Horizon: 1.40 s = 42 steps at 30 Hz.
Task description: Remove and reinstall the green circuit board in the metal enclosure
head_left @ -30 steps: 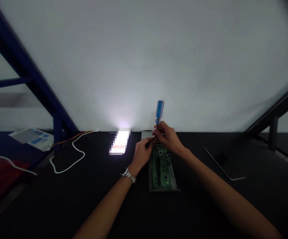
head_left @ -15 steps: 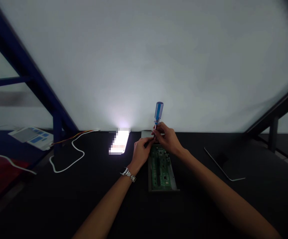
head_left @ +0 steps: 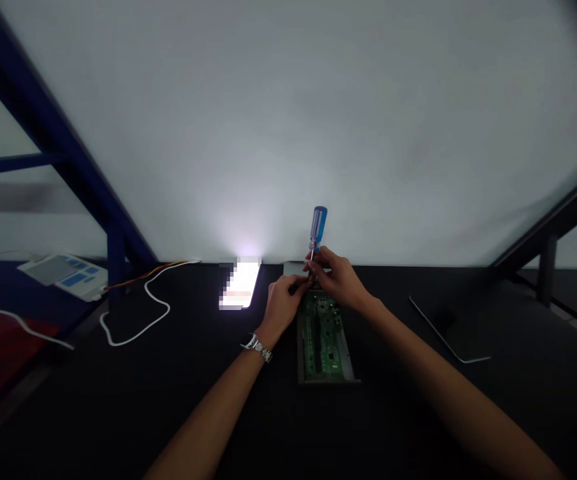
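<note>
A green circuit board (head_left: 323, 337) lies in a shallow metal tray (head_left: 351, 363) on the black table. My right hand (head_left: 339, 278) is closed round the shaft of a blue-handled screwdriver (head_left: 317, 225), which stands upright with its tip at the board's far end. My left hand (head_left: 282, 304), a watch on its wrist, is pinched at the board's far left corner next to the screwdriver tip, and what it pinches is too small to make out.
A bright blurred rectangle (head_left: 240, 283) glows left of the hands. A white cable (head_left: 138, 320) and coloured wires (head_left: 153, 271) lie further left, near a blue frame post (head_left: 115, 263) and a white-and-blue panel (head_left: 66, 275). A thin bent metal rod (head_left: 446, 337) lies at the right.
The screwdriver handle has shifted slightly right and a little lower. Both hands stay at the far end of the board.
</note>
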Each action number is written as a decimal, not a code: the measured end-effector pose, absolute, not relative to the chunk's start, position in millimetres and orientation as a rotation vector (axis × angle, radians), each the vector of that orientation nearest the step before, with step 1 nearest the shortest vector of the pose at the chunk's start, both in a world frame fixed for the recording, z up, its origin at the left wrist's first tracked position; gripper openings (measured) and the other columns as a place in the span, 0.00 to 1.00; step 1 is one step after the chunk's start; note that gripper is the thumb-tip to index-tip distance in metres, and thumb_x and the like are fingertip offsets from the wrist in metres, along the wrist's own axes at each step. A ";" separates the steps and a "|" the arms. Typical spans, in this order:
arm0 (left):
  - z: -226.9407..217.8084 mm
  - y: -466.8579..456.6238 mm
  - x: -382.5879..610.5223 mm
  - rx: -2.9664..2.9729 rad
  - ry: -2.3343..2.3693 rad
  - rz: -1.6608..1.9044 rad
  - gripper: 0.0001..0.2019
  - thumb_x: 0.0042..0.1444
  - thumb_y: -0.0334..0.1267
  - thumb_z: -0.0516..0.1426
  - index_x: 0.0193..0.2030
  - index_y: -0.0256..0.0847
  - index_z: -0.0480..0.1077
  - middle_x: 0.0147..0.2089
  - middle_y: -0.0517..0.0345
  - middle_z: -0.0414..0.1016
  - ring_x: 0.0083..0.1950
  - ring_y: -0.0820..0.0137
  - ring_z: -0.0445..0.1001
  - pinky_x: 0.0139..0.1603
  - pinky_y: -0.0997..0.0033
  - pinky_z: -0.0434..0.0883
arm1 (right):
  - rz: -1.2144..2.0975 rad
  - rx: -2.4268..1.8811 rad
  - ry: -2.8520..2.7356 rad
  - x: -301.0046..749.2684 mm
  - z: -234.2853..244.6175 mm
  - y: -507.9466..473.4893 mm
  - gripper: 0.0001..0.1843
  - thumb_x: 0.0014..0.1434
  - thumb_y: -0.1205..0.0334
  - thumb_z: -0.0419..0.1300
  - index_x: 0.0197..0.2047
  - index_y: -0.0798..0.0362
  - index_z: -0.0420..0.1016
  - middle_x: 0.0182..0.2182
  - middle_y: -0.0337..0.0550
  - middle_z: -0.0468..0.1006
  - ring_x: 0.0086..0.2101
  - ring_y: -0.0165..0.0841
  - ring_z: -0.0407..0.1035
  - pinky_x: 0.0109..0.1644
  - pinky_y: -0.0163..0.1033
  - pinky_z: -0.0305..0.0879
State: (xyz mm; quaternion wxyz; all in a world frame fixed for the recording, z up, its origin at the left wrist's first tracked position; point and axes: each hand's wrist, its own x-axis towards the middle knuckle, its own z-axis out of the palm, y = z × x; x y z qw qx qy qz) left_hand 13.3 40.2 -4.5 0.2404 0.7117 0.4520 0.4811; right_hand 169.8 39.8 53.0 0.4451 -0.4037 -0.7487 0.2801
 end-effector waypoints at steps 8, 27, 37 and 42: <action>-2.0 40.2 11.9 2.134 1.298 1.267 0.06 0.60 0.38 0.59 0.39 0.43 0.78 0.36 0.56 0.78 0.41 0.65 0.74 0.45 0.65 0.70 | 0.652 -1.024 -1.532 164.4 54.0 38.9 0.16 0.58 0.46 0.60 0.42 0.49 0.66 0.33 0.40 0.75 0.26 0.31 0.72 0.26 0.35 0.69; -10.2 13.7 -3.9 2.322 1.604 0.740 0.23 0.56 0.44 0.56 0.57 0.40 0.64 0.29 0.53 0.74 0.30 0.59 0.75 0.31 0.65 0.66 | 0.525 -1.087 -1.592 157.3 62.0 41.7 0.16 0.60 0.44 0.57 0.36 0.49 0.64 0.28 0.39 0.74 0.24 0.31 0.71 0.25 0.37 0.66; -13.6 14.7 4.3 2.291 1.599 0.718 0.23 0.53 0.38 0.57 0.57 0.39 0.65 0.33 0.49 0.77 0.34 0.54 0.77 0.36 0.62 0.68 | 0.689 -1.004 -1.613 160.2 64.3 42.3 0.15 0.61 0.45 0.58 0.35 0.48 0.62 0.31 0.38 0.72 0.20 0.27 0.66 0.21 0.35 0.62; -14.5 16.8 4.9 2.253 1.540 0.771 0.24 0.51 0.35 0.56 0.56 0.37 0.65 0.30 0.52 0.76 0.32 0.57 0.77 0.33 0.64 0.67 | 0.800 -0.953 -1.667 165.7 68.6 43.0 0.16 0.61 0.45 0.58 0.37 0.48 0.63 0.33 0.38 0.73 0.20 0.26 0.65 0.22 0.36 0.65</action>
